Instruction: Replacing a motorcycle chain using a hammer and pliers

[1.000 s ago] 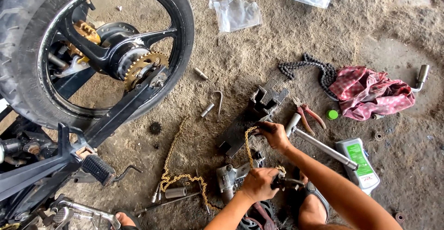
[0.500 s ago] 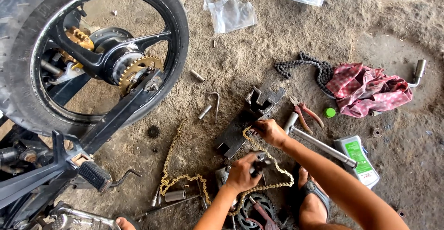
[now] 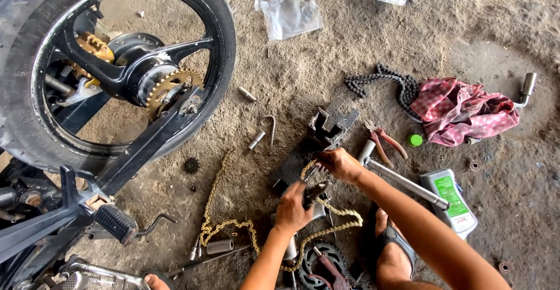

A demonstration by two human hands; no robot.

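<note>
Gold-coloured chain (image 3: pixel 251 231) lies in loose loops on the dusty concrete floor (image 3: pixel 326 62) right in front of you, one run trailing back toward the motorbike wheel (image 3: pixel 116 68), another curling round to the near edge of the floor beside your sandalled foot (image 3: pixel 396 249). Your left hand (image 3: pixel 293 208) is closed around a dark hand tool (image 3: pixel 315 192) just above the chain, fingers wrapped tight. Your right hand (image 3: pixel 341 164) is pinched shut on the chain's upper end, held against the dark metal block (image 3: pixel 318 144) that sits mid-floor.

Room around your hands is tight. To the right, touching close, lie a long steel bar (image 3: pixel 402 182), red-handled pliers (image 3: pixel 385 141) and a small white-and-green bottle (image 3: pixel 452 199). Farther right sits a red checked rag (image 3: pixel 461 112) with a dark chain (image 3: pixel 379 80) curving out from under it. At the near edge, a black sprocket (image 3: pixel 318 264) sits beneath the chain loop. To the left, a small cylinder (image 3: pixel 220 246) and a hooked rod (image 3: pixel 269 128) lie loose, with bare floor between them and the wheel. Two clear plastic bags (image 3: pixel 289 13) lie at the far edge, well apart from your work.
</note>
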